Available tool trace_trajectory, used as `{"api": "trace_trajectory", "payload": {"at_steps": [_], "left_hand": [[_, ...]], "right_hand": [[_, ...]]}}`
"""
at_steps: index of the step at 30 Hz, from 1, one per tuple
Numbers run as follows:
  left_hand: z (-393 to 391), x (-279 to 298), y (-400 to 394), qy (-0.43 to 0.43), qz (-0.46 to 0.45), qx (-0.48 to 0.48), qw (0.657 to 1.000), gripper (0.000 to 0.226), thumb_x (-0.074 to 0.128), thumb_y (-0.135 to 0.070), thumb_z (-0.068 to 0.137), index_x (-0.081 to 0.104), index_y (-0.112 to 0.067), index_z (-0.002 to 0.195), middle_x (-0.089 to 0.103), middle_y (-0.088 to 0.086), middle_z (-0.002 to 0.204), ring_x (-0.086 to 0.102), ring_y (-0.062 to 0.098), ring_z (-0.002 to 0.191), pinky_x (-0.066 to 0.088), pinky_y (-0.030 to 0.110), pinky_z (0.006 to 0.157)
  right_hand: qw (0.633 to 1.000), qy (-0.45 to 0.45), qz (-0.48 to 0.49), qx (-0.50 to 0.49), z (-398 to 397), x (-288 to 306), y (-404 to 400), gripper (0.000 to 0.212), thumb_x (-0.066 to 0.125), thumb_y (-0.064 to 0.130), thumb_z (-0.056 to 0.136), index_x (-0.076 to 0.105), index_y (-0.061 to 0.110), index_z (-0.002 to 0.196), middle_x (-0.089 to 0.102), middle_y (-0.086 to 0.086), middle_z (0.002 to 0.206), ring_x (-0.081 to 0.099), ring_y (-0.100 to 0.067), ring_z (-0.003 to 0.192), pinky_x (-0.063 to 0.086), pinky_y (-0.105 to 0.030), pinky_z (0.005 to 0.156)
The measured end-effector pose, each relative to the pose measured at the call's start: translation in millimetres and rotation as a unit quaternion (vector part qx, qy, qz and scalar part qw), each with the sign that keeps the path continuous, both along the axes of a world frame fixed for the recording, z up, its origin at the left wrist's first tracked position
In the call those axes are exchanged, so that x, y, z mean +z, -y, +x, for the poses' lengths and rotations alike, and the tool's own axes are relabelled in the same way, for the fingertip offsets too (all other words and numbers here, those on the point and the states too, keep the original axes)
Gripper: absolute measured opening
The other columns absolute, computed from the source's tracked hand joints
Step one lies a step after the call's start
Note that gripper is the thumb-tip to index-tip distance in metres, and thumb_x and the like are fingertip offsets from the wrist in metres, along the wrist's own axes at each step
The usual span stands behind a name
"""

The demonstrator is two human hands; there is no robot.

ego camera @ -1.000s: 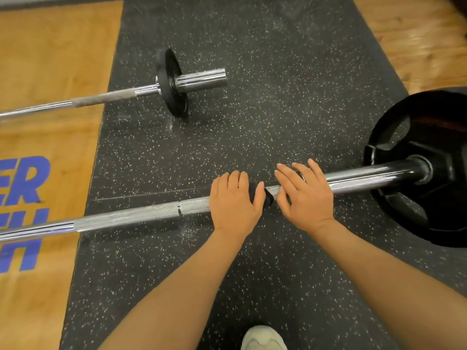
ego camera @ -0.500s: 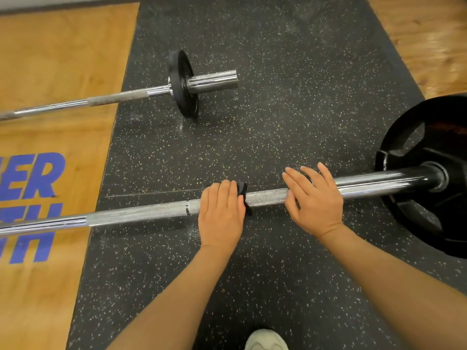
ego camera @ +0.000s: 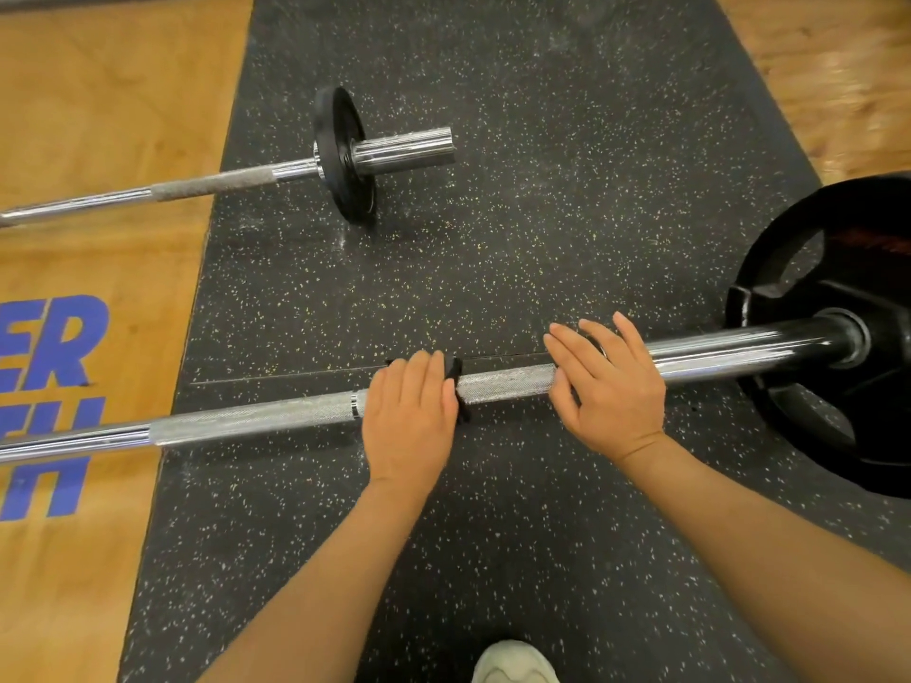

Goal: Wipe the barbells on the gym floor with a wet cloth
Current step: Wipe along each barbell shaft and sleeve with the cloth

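Black speckled rubber mat [ego camera: 517, 248], silver barbell [ego camera: 256, 419], black cloth [ego camera: 454, 369], blue lettering [ego camera: 47, 401] on orange floor [ego camera: 98, 115].

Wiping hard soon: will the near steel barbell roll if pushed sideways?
Probably a little: the near steel barbell rides on a large round black plate. The plate looks heavy, so it should resist. The right hand resting flat on the shaft likely steadies it.

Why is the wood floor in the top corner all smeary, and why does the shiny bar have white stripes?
Head view: the wood floor at top right is smeared by motion blur; the white streaks on the near barbell beside the right hand are glare from lights on chrome; the wide lens bends the bars slightly.
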State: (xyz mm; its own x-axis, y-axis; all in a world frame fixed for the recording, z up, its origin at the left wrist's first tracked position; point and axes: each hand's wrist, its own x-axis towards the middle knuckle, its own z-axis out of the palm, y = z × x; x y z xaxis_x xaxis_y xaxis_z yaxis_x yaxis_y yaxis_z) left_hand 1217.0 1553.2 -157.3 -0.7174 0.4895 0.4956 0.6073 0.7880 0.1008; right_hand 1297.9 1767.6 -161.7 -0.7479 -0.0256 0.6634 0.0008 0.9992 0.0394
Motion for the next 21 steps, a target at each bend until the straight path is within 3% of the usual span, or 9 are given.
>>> {"api": "trace_trajectory", "payload": {"at_steps": [3, 6, 9, 12, 14, 17, 21], "left_hand": [[7, 1, -20, 0.033, 0.033, 0.07, 0.996, 0.033, 0.041, -0.018, 0.099, 0.069, -0.002, 0.104, 0.067, 0.011, 0.101, 0.059, 0.03, 0.093, 0.041, 0.042, 0.096], [15, 9, -55, 0.049, 0.011, -0.009, 0.999, 0.036, 0.034, -0.02, 0.102, 0.068, -0.007, 0.096, 0.066, 0.007, 0.094, 0.057, 0.027, 0.085, 0.043, 0.04, 0.091], [8, 8, -55, 0.038, -0.017, -0.058, 0.997, 0.044, 0.027, -0.024, 0.106, 0.067, -0.007, 0.103, 0.066, 0.006, 0.099, 0.061, 0.027, 0.087, 0.045, 0.041, 0.093], [10, 4, -25, 0.028, -0.051, -0.081, 0.995, 0.043, 0.024, -0.025, 0.107, 0.058, -0.003, 0.123, 0.063, 0.01, 0.112, 0.055, 0.029, 0.098, 0.041, 0.042, 0.097], [5, 1, 7, 0.025, -0.067, -0.048, 0.996, 0.043, 0.022, -0.026, 0.107, 0.049, -0.002, 0.131, 0.061, 0.013, 0.117, 0.048, 0.029, 0.106, 0.035, 0.043, 0.103], [1, 1, 42, 0.041, -0.087, 0.031, 0.995, 0.047, 0.026, -0.025, 0.106, 0.054, 0.003, 0.131, 0.062, 0.017, 0.121, 0.049, 0.032, 0.113, 0.029, 0.044, 0.11], [16, 9, 11, 0.109, -0.041, 0.129, 0.985, 0.047, 0.028, -0.025, 0.102, 0.057, 0.003, 0.125, 0.058, 0.017, 0.121, 0.041, 0.034, 0.116, 0.023, 0.047, 0.112]], "right_hand": [[1.0, 0.0, -0.005, -0.006, -1, -1, 1, 0.034, 0.048, 0.019, 0.096, 0.074, 0.007, 0.114, 0.073, -0.005, 0.117, 0.068, -0.031, 0.102, 0.043, -0.053, 0.107], [1.0, 0.006, 0.0, -0.005, 0, -2, 0, 0.035, 0.046, 0.02, 0.098, 0.074, 0.007, 0.115, 0.072, -0.006, 0.117, 0.067, -0.031, 0.102, 0.042, -0.052, 0.108], [1.0, 0.012, 0.0, 0.0, -2, -1, -2, 0.035, 0.047, 0.021, 0.098, 0.073, 0.007, 0.116, 0.072, -0.006, 0.118, 0.067, -0.031, 0.103, 0.042, -0.052, 0.108], [1.0, 0.011, 0.0, 0.0, 0, 0, -1, 0.036, 0.045, 0.022, 0.099, 0.074, 0.006, 0.115, 0.072, -0.007, 0.116, 0.067, -0.032, 0.103, 0.042, -0.053, 0.107], [1.0, 0.009, -0.001, -0.003, 2, -1, 1, 0.036, 0.045, 0.021, 0.099, 0.074, 0.006, 0.114, 0.073, -0.007, 0.115, 0.067, -0.032, 0.102, 0.042, -0.053, 0.107], [1.0, 0.01, -0.013, -0.014, 4, -1, 2, 0.035, 0.047, 0.02, 0.097, 0.074, 0.006, 0.113, 0.073, -0.007, 0.114, 0.067, -0.033, 0.102, 0.041, -0.053, 0.108], [0.999, 0.014, -0.033, -0.038, 2, 0, 9, 0.034, 0.048, 0.02, 0.096, 0.074, 0.006, 0.112, 0.073, -0.007, 0.113, 0.067, -0.034, 0.103, 0.039, -0.054, 0.11]]}}
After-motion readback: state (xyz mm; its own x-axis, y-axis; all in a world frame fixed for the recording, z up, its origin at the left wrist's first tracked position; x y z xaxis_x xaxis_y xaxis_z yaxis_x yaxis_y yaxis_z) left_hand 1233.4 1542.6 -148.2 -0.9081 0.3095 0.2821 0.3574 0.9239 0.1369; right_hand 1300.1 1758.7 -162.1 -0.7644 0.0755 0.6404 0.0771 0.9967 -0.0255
